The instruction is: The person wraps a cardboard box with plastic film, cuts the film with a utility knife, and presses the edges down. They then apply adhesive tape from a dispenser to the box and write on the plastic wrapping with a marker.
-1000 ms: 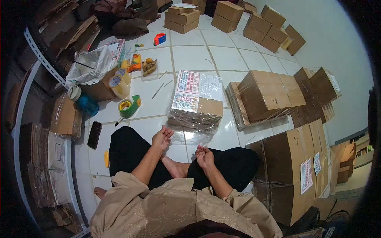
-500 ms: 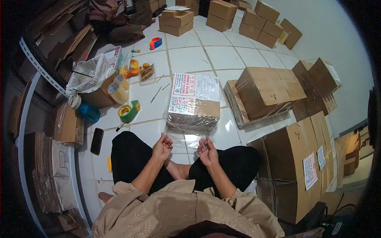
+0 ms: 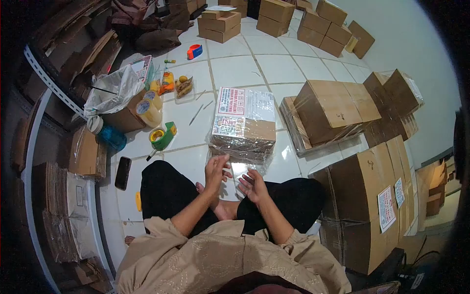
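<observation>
A box (image 3: 260,131) wrapped in clear plastic (image 3: 240,146) is set on the tiled floor (image 3: 230,71), and printed sheets (image 3: 230,101) are seen on its top. At its near side the left hand (image 3: 215,172) and the right hand (image 3: 253,187) are held apart, fingers loosely bent; whether the plastic is touched by the left hand cannot be told. On the right, a large carton (image 3: 374,186) is placed near, its side marked with labels (image 3: 387,209). On the left, a phone (image 3: 123,173), a green tape dispenser (image 3: 167,138), a blue bottle (image 3: 112,138) and tape rolls (image 3: 148,110) are seen. Small boxes (image 3: 220,30) are stacked far off.
</observation>
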The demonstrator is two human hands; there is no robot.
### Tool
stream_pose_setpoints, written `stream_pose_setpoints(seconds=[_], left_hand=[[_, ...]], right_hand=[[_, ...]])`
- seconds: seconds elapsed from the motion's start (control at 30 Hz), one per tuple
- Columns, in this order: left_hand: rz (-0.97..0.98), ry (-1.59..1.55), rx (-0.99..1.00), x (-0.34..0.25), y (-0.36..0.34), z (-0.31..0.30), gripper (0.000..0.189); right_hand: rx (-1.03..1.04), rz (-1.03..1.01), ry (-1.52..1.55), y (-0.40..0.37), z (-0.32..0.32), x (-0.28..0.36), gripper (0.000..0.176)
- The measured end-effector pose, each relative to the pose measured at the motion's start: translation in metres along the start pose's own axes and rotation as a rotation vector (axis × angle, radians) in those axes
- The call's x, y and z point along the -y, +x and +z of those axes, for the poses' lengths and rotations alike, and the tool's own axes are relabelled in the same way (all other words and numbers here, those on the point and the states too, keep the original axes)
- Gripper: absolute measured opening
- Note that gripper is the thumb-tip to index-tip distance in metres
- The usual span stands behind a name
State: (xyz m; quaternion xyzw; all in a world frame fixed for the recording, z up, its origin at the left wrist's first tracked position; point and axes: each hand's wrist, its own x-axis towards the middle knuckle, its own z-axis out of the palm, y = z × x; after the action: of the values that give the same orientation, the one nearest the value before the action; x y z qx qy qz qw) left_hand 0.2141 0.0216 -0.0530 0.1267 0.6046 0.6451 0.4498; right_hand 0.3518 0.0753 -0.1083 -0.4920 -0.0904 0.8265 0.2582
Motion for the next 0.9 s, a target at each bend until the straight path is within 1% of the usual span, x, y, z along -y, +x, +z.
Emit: stream_pose_setpoints(seconds=[0.03, 0.07, 0.1, 0.13, 0.17, 0.2, 0.23, 0.27, 0.3, 0.33, 0.4, 0.43, 0.5, 0.53, 0.57, 0.6, 0.63, 0.67, 0.7, 0.77, 0.8, 0.83, 0.9], left_hand=[[-0.013, 0.070, 0.058, -0.008, 0.008, 0.004, 0.044], [-0.024, 0.141, 0.114, -0.014, 0.014, 0.007, 0.041], [-0.018, 0.137, 0.113, -0.017, 0.017, 0.009, 0.041], [0.002, 0.230, 0.138, -0.018, 0.021, 0.012, 0.038], [0.020, 0.324, 0.161, -0.018, 0.024, 0.014, 0.036], [-0.009, 0.299, 0.173, -0.018, 0.028, 0.015, 0.031], [-0.011, 0.297, 0.171, -0.011, 0.033, 0.013, 0.031], [0.039, 0.242, 0.200, -0.002, 0.040, 0.011, 0.031], [0.089, 0.189, 0.230, -0.001, 0.042, 0.012, 0.030], [0.087, 0.189, 0.232, 0.001, 0.042, 0.013, 0.030], [-0.056, -0.054, 0.240, -0.013, 0.030, 0.021, 0.026], [-0.057, -0.054, 0.240, -0.022, 0.026, 0.022, 0.026], [-0.093, -0.149, 0.282, -0.036, 0.020, 0.022, 0.026], [-0.091, -0.151, 0.280, -0.037, 0.020, 0.021, 0.026], [-0.113, -0.250, 0.294, -0.038, 0.020, 0.021, 0.026], [-0.135, -0.349, 0.312, -0.040, 0.020, 0.022, 0.027], [-0.133, -0.349, 0.319, -0.040, 0.021, 0.023, 0.027], [-0.153, -0.405, 0.329, -0.040, 0.021, 0.023, 0.027], [-0.175, -0.462, 0.341, -0.041, 0.021, 0.023, 0.028], [-0.179, -0.483, 0.337, -0.043, 0.019, 0.024, 0.027], [-0.177, -0.504, 0.323, -0.044, 0.017, 0.024, 0.026], [-0.178, -0.506, 0.327, -0.045, 0.016, 0.022, 0.026], [-0.147, -0.351, 0.360, -0.046, 0.017, 0.017, 0.023]], right_hand=[[0.001, -0.006, -0.004, 0.010, -0.004, 0.005, 0.032], [0.072, -0.004, 0.079, 0.015, -0.005, 0.011, 0.035], [0.143, 0.001, 0.163, 0.020, -0.008, 0.016, 0.038], [0.225, -0.001, 0.282, 0.024, -0.012, 0.022, 0.034], [0.228, -0.001, 0.278, 0.023, -0.010, 0.023, 0.034], [0.281, -0.097, 0.287, 0.022, -0.009, 0.024, 0.032], [0.333, -0.193, 0.297, 0.020, -0.009, 0.024, 0.031], [0.376, -0.150, 0.353, 0.020, -0.014, 0.023, 0.029], [0.373, -0.150, 0.353, 0.025, -0.021, 0.017, 0.029], [0.369, -0.157, 0.328, 0.029, -0.028, 0.009, 0.029], [0.352, -0.197, 0.262, 0.025, -0.028, 0.000, 0.028], [0.351, -0.196, 0.263, 0.021, -0.025, 0.002, 0.028], [0.174, -0.304, -0.091, 0.019, -0.021, 0.007, 0.031], [0.116, -0.354, -0.125, 0.025, -0.023, 0.008, 0.030], [0.117, -0.356, -0.125, 0.030, -0.023, 0.007, 0.030], [0.055, -0.415, -0.222, 0.035, -0.023, 0.007, 0.028], [-0.011, -0.476, -0.319, 0.040, -0.023, 0.007, 0.026], [-0.032, -0.530, -0.313, 0.047, -0.022, 0.004, 0.022], [-0.039, -0.536, -0.310, 0.052, -0.022, 0.002, 0.022], [-0.092, -0.571, -0.497, 0.062, -0.026, 0.001, 0.020], [-0.085, -0.590, -0.526, 0.066, -0.028, 0.000, 0.025], [-0.087, -0.593, -0.527, 0.067, -0.034, -0.002, 0.025], [-0.224, -0.711, -0.560, 0.050, -0.030, -0.001, 0.029]])
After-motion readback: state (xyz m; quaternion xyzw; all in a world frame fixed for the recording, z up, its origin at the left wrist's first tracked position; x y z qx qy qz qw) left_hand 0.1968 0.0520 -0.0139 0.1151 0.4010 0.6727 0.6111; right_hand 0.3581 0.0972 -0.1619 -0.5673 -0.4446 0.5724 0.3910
